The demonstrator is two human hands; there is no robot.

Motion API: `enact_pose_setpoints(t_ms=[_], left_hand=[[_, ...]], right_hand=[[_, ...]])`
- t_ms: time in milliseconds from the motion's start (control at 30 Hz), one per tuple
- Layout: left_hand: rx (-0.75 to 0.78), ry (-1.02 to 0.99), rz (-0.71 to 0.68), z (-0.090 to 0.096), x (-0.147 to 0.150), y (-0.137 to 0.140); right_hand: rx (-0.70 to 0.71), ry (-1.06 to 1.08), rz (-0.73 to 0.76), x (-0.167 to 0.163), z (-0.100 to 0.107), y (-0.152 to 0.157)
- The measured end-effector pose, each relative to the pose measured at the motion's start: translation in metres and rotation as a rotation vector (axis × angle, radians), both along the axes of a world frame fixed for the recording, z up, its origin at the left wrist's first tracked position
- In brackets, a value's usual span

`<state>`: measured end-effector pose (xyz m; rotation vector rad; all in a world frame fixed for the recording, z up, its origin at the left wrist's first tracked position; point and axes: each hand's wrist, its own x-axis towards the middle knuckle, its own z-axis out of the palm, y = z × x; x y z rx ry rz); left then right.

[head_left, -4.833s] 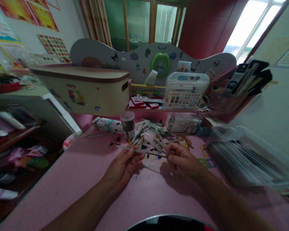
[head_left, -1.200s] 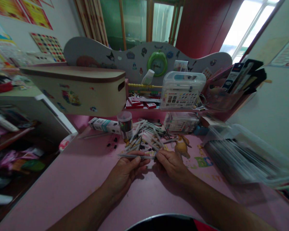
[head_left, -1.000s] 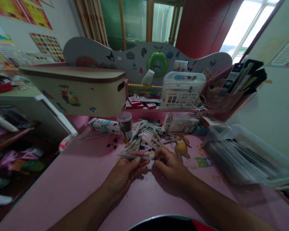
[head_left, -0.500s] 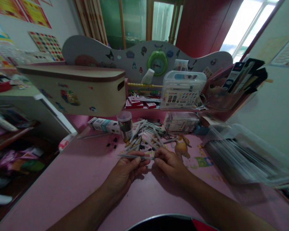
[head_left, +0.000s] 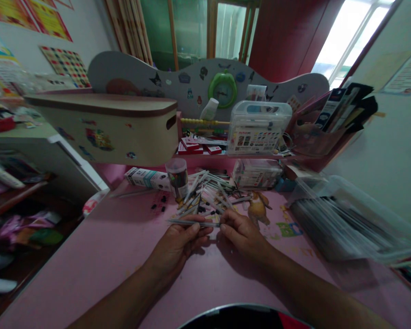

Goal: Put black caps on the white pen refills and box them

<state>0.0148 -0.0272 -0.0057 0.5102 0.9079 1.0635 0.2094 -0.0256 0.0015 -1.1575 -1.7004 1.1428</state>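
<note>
A slender, pale pen (head_left: 178, 222) lies level above the desk, its pointed end to the left. My left hand (head_left: 176, 242) is closed on its middle, thumb on top and fingers beneath. At the pen's right end, my right hand (head_left: 243, 233) pinches a small dark piece, perhaps an end plug; the fingertips hide most of it. Just beyond both hands spreads a loose pile of pen parts (head_left: 205, 192), pale tubes with dark bits among them. Several small black pieces (head_left: 163, 199) sit to the left of the pile.
Behind the pile stand a clear jar (head_left: 177, 176), a long carton (head_left: 147, 178) and a plastic case (head_left: 256, 173). A clear bin (head_left: 359, 194) holding dark rods is at the right of the pink desk (head_left: 119, 246). A cream storage box (head_left: 130, 137) overhangs the back left.
Both hands and the pen stay in nearly the same place. The view has shifted very slightly.
</note>
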Motion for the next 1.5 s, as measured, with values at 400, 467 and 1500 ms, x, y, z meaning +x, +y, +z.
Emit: enact_pose_setpoints(t_ms=[400, 467, 1500], left_hand=[[0.178, 0.131, 0.175, 0.008, -0.006, -0.002], [0.185, 0.159, 0.288, 0.010, -0.008, -0.001], [0.138, 0.345, -0.153, -0.006, 0.003, -0.011]], right_hand=[[0.253, -0.272, -0.036, -0.008, 0.003, -0.003], [0.383, -0.394, -0.020, -0.011, 0.002, -0.002], [0.536, -0.705, -0.182, -0.001, -0.011, 0.011]])
